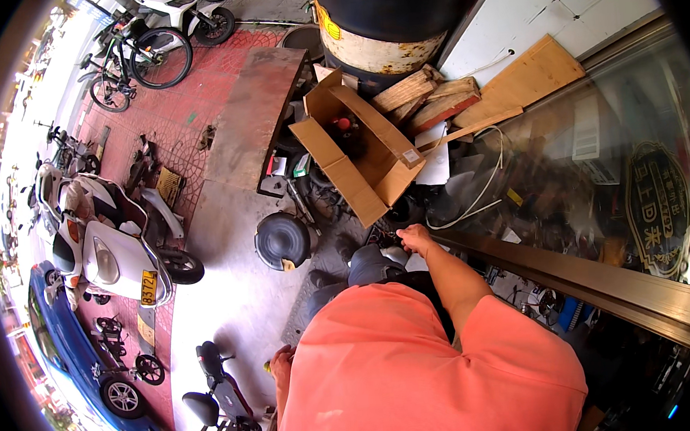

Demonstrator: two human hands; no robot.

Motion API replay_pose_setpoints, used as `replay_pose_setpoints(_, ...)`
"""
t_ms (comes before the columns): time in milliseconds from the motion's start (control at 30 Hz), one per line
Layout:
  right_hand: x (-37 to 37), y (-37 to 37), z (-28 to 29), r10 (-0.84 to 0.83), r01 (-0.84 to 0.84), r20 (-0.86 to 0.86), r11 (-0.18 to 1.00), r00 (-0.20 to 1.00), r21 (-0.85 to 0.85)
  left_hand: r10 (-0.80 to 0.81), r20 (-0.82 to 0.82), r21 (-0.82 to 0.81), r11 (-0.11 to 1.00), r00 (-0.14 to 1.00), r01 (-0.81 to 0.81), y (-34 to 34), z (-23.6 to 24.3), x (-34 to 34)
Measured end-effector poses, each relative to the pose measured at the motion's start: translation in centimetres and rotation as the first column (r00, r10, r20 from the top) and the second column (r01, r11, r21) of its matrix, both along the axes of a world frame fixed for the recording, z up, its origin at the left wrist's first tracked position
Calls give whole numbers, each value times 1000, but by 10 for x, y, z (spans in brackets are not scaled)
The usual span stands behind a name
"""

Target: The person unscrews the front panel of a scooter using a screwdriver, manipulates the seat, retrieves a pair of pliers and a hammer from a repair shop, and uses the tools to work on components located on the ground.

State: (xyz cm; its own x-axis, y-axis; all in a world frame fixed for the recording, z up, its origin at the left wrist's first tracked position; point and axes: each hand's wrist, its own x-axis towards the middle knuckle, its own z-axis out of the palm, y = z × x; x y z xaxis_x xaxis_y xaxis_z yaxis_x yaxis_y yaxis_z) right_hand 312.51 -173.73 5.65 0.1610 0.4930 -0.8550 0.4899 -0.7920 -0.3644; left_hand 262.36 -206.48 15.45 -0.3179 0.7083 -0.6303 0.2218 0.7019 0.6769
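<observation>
My right hand point(416, 239) reaches forward past my knee, its fingers closed at the edge of a dark heap of small parts below the cardboard box point(343, 174). What it grips, if anything, is too small to make out. Low at my left side, my left hand point(281, 361) is curled round something with a yellow-green end point(267, 367); most of that thing is hidden. The open box holds dark items and a red-topped one. Left of my feet sits a round black stool-like seat point(282, 241) with a tan patch on its rim.
A glass door frame point(586, 280) runs along my right. Wooden boards point(503, 95) and a rusty drum point(386, 47) stand ahead. A brown metal sheet point(248, 119) lies front left. Leftward are a white scooter point(114, 257), a small folding scooter point(228, 396) and a blue car point(78, 374).
</observation>
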Motion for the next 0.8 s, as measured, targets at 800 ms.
replay_pose_setpoints(800,-11,9,10,26,-26,-3,997,1000,-74,-295,-337,2,949,894,314,-39,-27,-4)
